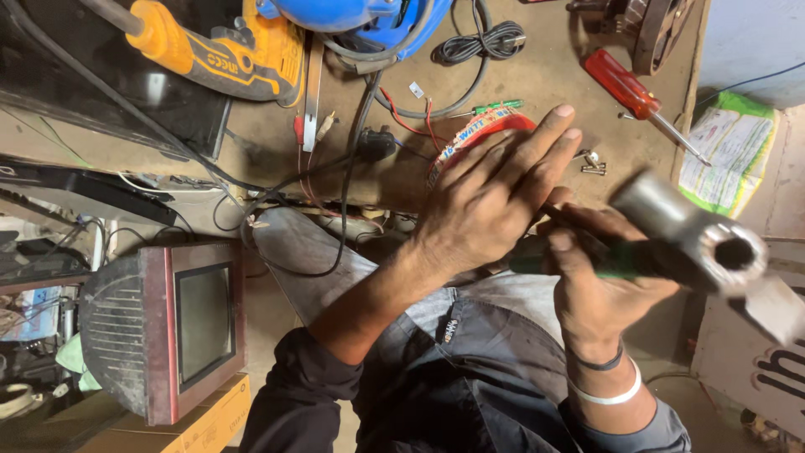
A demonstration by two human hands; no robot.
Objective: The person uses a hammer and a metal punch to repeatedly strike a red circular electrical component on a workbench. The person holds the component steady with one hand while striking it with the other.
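Right hand (pixel 599 277) grips a green-handled tool (pixel 620 264), fingers wrapped tight, a grey metal socket piece (pixel 700 239) at its three o'clock end. Left hand (pixel 495 197) lies flat, fingers stretched toward one o'clock. A red screwdriver (pixel 629 88) sits at twelve o'clock on the workbench (pixel 537 75).

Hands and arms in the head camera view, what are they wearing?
Both hands are bare, no gloves. The left hand has its dark sleeve pushed up toward the elbow, leaving the forearm uncovered. The right hand has two bands at the wrist: a thin dark band and a white bangle below it, then a grey-blue sleeve.
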